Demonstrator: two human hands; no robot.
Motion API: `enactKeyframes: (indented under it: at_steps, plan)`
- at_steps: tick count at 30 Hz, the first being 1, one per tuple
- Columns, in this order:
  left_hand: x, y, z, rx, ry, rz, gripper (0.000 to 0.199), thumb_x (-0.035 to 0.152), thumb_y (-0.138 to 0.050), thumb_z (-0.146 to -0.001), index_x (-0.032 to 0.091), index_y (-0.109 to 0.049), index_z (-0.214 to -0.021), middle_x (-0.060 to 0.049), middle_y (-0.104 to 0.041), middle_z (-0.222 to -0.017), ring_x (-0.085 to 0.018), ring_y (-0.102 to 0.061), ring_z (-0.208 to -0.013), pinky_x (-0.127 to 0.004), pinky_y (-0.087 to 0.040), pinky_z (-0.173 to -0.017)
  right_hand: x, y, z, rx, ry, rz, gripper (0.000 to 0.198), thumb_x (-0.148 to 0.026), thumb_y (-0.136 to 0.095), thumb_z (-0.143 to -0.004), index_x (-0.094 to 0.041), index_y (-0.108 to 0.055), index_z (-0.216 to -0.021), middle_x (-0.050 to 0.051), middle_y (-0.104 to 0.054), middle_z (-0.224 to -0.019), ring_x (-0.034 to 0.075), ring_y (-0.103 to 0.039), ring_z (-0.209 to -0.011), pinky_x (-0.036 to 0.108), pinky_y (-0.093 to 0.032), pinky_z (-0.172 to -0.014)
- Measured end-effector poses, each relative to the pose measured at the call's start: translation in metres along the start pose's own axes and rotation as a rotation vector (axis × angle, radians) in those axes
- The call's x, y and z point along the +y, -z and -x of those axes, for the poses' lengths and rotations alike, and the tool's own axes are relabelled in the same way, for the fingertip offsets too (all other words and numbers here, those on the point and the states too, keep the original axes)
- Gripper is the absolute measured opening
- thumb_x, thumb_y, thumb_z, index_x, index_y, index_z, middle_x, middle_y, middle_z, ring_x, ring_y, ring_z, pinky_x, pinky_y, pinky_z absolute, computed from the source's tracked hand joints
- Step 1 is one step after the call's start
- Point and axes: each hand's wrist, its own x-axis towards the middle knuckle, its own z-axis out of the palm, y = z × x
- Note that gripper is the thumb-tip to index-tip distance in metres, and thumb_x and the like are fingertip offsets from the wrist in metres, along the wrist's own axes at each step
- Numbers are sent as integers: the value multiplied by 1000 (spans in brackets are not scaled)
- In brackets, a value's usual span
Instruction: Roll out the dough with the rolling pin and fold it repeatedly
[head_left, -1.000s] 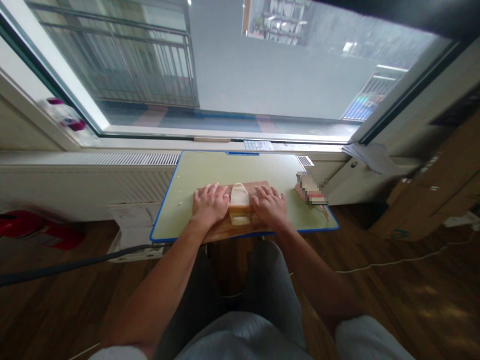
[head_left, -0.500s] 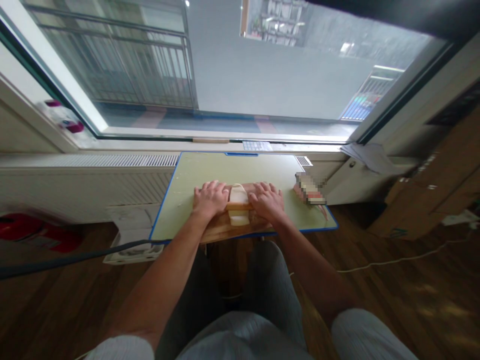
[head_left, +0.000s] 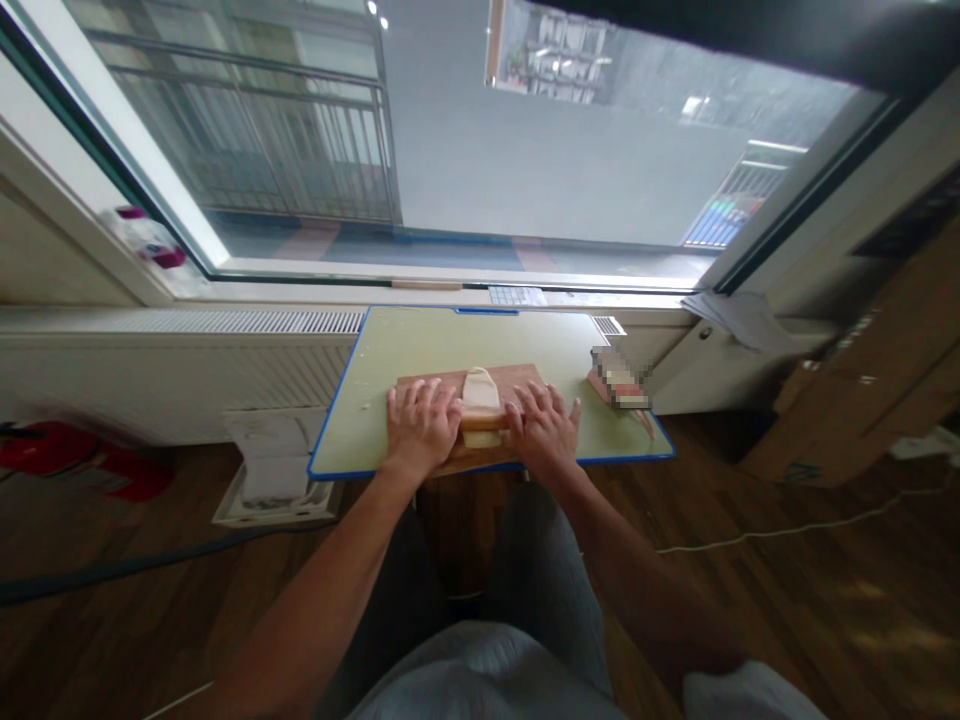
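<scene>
A wooden rolling pin (head_left: 484,423) lies across a pale flat strip of dough (head_left: 480,390). The dough shows both beyond the pin and on its near side. My left hand (head_left: 421,425) presses on the pin's left part, fingers bent forward over it and the thumb near the dough. On the right part rests my right hand (head_left: 547,428), its fingers somewhat spread. Both hands hide the pin's ends. Under the dough is a wooden board (head_left: 525,375), set at the near edge of a light green table (head_left: 409,335) with a blue rim.
A pixelated object (head_left: 621,380) lies at the table's right side. Behind the table are a radiator (head_left: 262,322) and a window sill. A red fire extinguisher (head_left: 90,460) and a white tray (head_left: 274,510) are at left; a cardboard box (head_left: 847,390) stands at right.
Both hands and the rolling pin have moved nearer my body along the dough. More of the dough and board now shows beyond the pin. The view has shifted slightly.
</scene>
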Motion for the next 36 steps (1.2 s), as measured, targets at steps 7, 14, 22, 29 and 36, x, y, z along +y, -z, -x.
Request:
enactKeyframes:
  at_steps: [7, 14, 22, 29, 36]
  plan:
    - [-2, -3, -31, -25, 18, 0, 47, 44, -38, -108, 30, -73, -135, -9, -65, -157, -33, -54, -144, -62, -32, -126, 1, -3, -30, -88, -39, -25, 55, -53, -33, -113, -33, -62, -155, 3, -53, -169, 30, -40, -158, 64, -19, -133]
    - [-7, -5, -72, -153, 37, 3, 48, 45, -35, -108, 31, -71, -136, -10, -64, -156, -33, -57, -140, -63, -39, -119, 0, -3, -68, -168, -45, -38, 58, -53, -39, -109, -32, -58, -159, 3, -52, -170, 31, -40, -157, 58, -26, -132]
    - [-8, -8, -96, -153, 63, 8, 49, 42, -34, -107, 27, -75, -129, -14, -69, -145, -35, -61, -131, -62, -44, -114, 1, -7, -89, -232, -36, -41, 61, -52, -37, -108, -28, -56, -161, 5, -55, -167, 33, -43, -153, 58, -32, -128]
    - [-8, -9, -71, -91, 35, 5, 47, 42, -36, -107, 30, -75, -131, -10, -70, -147, -33, -61, -132, -59, -42, -116, -1, -4, -59, -189, -54, -27, 58, -49, -38, -108, -32, -56, -161, 2, -50, -171, 34, -40, -157, 63, -28, -130]
    - [-4, -2, -21, -7, 12, 6, 50, 44, -34, -110, 29, -72, -138, -8, -65, -158, -33, -54, -146, -60, -33, -125, -1, 0, -15, -90, -15, 10, 57, -51, -30, -114, -33, -60, -159, 3, -51, -170, 33, -37, -160, 63, -23, -131]
